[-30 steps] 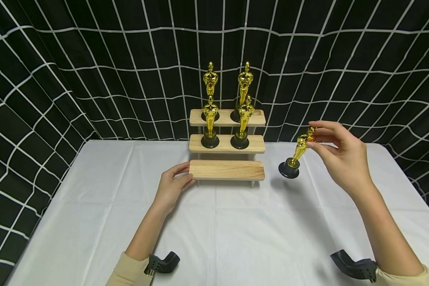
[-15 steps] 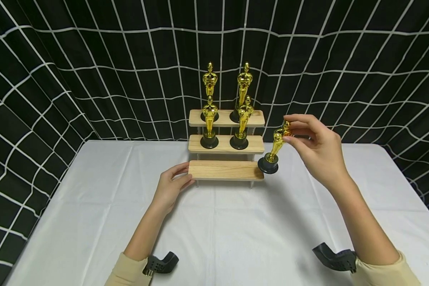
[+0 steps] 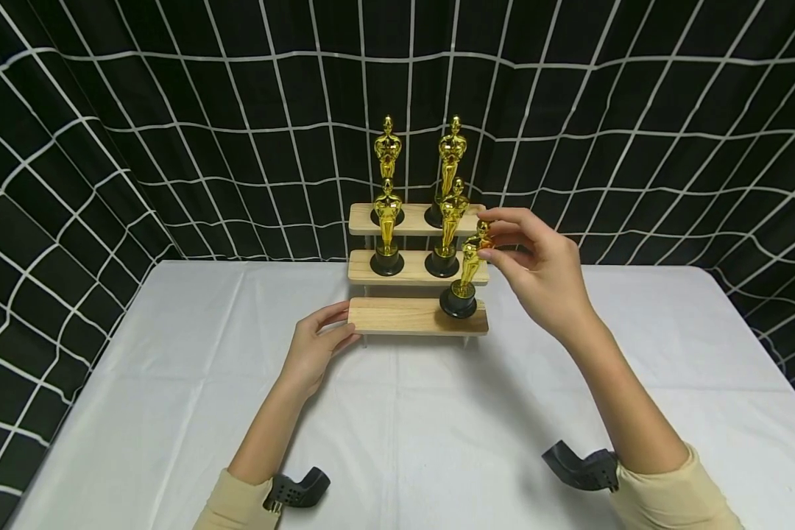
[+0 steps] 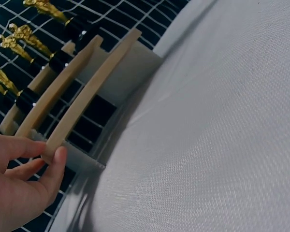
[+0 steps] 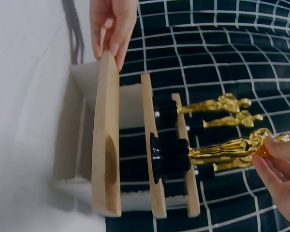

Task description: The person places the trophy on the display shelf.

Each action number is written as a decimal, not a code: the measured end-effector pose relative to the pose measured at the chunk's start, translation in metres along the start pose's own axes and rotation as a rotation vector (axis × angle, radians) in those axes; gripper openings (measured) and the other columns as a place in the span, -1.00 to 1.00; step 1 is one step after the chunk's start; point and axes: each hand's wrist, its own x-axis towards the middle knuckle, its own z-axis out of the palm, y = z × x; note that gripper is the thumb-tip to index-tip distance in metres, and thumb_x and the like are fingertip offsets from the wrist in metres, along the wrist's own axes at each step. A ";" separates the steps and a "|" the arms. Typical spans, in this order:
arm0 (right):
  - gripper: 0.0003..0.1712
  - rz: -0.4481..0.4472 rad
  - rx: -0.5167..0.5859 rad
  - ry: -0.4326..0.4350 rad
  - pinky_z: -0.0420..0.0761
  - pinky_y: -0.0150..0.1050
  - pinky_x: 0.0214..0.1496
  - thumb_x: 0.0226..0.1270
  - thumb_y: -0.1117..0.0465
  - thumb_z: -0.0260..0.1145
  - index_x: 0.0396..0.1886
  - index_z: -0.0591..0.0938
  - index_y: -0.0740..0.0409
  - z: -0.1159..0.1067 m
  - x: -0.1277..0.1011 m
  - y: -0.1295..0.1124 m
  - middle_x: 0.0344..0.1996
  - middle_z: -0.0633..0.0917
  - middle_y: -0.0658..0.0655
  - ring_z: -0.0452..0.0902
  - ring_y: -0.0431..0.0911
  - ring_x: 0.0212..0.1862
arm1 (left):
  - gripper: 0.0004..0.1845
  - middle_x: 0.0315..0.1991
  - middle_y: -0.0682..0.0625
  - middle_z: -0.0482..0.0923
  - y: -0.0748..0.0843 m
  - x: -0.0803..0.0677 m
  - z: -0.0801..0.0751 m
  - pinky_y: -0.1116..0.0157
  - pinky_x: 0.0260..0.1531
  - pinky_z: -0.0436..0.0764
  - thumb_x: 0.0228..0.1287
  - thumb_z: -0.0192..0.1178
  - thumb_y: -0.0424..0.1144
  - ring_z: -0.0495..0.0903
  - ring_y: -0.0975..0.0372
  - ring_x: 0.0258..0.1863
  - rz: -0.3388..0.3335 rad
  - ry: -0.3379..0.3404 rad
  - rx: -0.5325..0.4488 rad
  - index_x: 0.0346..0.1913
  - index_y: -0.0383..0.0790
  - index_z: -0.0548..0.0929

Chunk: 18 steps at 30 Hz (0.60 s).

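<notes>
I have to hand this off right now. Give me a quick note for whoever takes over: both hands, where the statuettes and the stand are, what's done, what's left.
Left hand: steadies the left end of the bottom step of the wooden stand.
Right hand: pinches the head of a gold statuette, its black base just above the bottom step's right end, in the right wrist view not yet down.
Done: two statuettes on the top step, two on the middle step.
Left: set this one down and let go; the bottom step's left half is bare.
</notes>
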 end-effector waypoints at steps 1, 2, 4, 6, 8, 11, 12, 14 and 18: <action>-0.49 0.000 0.009 -0.003 0.73 -0.63 0.00 0.27 0.61 0.44 0.21 0.66 0.31 0.002 0.001 -0.001 0.04 0.77 0.30 0.63 -0.45 -0.07 | -0.50 0.27 -0.39 0.44 0.000 0.000 0.000 0.41 0.11 0.79 0.46 0.11 -0.61 0.67 0.18 -0.02 -0.001 0.000 -0.001 0.43 -0.56 0.44; -0.49 -0.004 0.012 -0.005 0.73 -0.63 0.00 0.27 0.60 0.44 0.21 0.66 0.31 0.005 0.001 -0.001 0.05 0.77 0.29 0.64 -0.43 -0.06 | -0.50 0.27 -0.39 0.44 0.000 0.000 0.000 0.42 0.11 0.79 0.46 0.11 -0.61 0.67 0.18 -0.02 -0.001 -0.001 -0.003 0.43 -0.56 0.44; -0.50 -0.008 0.026 -0.005 0.74 -0.61 0.01 0.26 0.61 0.44 0.20 0.67 0.31 0.010 0.003 -0.002 0.05 0.77 0.28 0.68 -0.34 -0.05 | -0.50 0.27 -0.39 0.44 0.000 0.000 0.000 0.42 0.10 0.79 0.46 0.11 -0.61 0.66 0.20 -0.03 -0.002 -0.001 -0.005 0.43 -0.56 0.44; -0.50 -0.011 0.035 -0.010 0.75 -0.60 0.01 0.26 0.61 0.44 0.19 0.67 0.32 0.014 0.004 -0.003 0.03 0.77 0.29 0.71 -0.20 -0.03 | -0.50 0.27 -0.39 0.43 0.000 0.000 0.000 0.42 0.10 0.79 0.46 0.11 -0.62 0.67 0.21 -0.04 -0.003 0.000 -0.008 0.43 -0.57 0.44; -0.51 -0.012 0.041 -0.015 0.75 -0.60 0.00 0.27 0.61 0.44 0.19 0.67 0.32 0.019 0.006 -0.003 0.00 0.78 0.30 0.74 -0.05 -0.02 | -0.50 0.26 -0.39 0.44 0.000 0.000 0.000 0.42 0.09 0.79 0.45 0.11 -0.62 0.67 0.22 -0.06 -0.004 0.001 -0.010 0.43 -0.57 0.44; -0.52 -0.006 0.049 -0.025 0.75 -0.61 -0.01 0.28 0.60 0.44 0.19 0.67 0.30 0.026 0.008 -0.004 -0.05 0.78 0.32 0.74 0.10 -0.02 | -0.50 0.26 -0.39 0.44 0.000 0.000 0.000 0.43 0.09 0.79 0.45 0.11 -0.62 0.67 0.23 -0.07 -0.008 0.007 -0.013 0.42 -0.57 0.45; -0.52 -0.004 0.054 -0.027 0.74 -0.61 -0.01 0.29 0.60 0.44 0.19 0.67 0.30 0.028 0.009 -0.005 -0.06 0.78 0.32 0.74 0.11 -0.02 | -0.50 0.26 -0.39 0.45 0.000 0.001 0.001 0.43 0.08 0.79 0.45 0.11 -0.62 0.67 0.23 -0.07 -0.009 0.008 -0.013 0.42 -0.56 0.45; -0.53 0.000 0.059 -0.033 0.74 -0.61 -0.01 0.30 0.58 0.44 0.18 0.68 0.29 0.032 0.010 -0.006 -0.07 0.78 0.31 0.74 0.11 -0.02 | -0.50 0.26 -0.39 0.45 0.000 0.001 0.001 0.43 0.08 0.79 0.45 0.11 -0.62 0.67 0.23 -0.07 -0.009 0.011 -0.014 0.42 -0.56 0.45; -0.53 0.019 0.073 -0.053 0.76 -0.59 0.00 0.30 0.58 0.44 0.19 0.68 0.29 0.039 0.012 -0.007 -0.04 0.75 0.30 0.74 0.10 0.01 | -0.50 0.26 -0.39 0.45 0.000 0.001 0.001 0.43 0.07 0.80 0.45 0.11 -0.62 0.67 0.22 -0.07 -0.008 0.010 -0.018 0.42 -0.56 0.45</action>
